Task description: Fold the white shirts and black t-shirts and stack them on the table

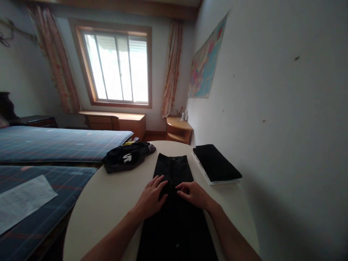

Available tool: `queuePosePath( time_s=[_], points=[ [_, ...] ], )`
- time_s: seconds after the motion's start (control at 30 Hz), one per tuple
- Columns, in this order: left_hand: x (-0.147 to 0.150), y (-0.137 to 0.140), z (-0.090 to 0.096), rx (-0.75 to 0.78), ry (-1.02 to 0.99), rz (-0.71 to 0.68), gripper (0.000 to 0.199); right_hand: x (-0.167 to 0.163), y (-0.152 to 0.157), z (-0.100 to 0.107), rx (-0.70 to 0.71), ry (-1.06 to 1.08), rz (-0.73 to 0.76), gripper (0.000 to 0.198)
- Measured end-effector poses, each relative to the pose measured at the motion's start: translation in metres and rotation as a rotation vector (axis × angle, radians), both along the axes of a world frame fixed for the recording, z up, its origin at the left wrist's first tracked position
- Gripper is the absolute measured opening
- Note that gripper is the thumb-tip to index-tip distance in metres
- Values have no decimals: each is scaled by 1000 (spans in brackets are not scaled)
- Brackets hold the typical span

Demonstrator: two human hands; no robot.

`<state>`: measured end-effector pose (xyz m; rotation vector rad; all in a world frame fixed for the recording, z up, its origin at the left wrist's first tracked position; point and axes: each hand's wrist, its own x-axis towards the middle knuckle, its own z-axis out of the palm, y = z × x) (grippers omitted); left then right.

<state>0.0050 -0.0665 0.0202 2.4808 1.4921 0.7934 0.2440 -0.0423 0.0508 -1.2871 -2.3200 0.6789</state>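
A long black garment lies lengthwise in front of me on the round cream table. Its far end looks like a waistband, and its near end runs out of the picture. My left hand rests on the garment's left half with the fingers spread. On the right half is my right hand, its fingers loosely curved and the fingertips touching the cloth close to the middle. A dark gap shows between its thumb and forefinger. A small pale spot marks the garment lower down.
A black bag-like item with a white logo lies at the table's far left. A stack of dark cloth with a white underside sits at the right, near the wall. Beds with plaid mattresses and a paper sheet are to the left.
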Motion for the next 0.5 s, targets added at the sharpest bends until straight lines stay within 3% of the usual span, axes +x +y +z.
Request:
queuePosePath(
  time_s=[0.23, 0.5],
  points=[
    [1, 9, -19, -98, 124, 119, 67, -31, 41, -1, 135, -100, -304, 28],
    [3, 7, -15, -176, 221, 132, 74, -79, 100, 11, -41, -255, -588, 51]
  ],
)
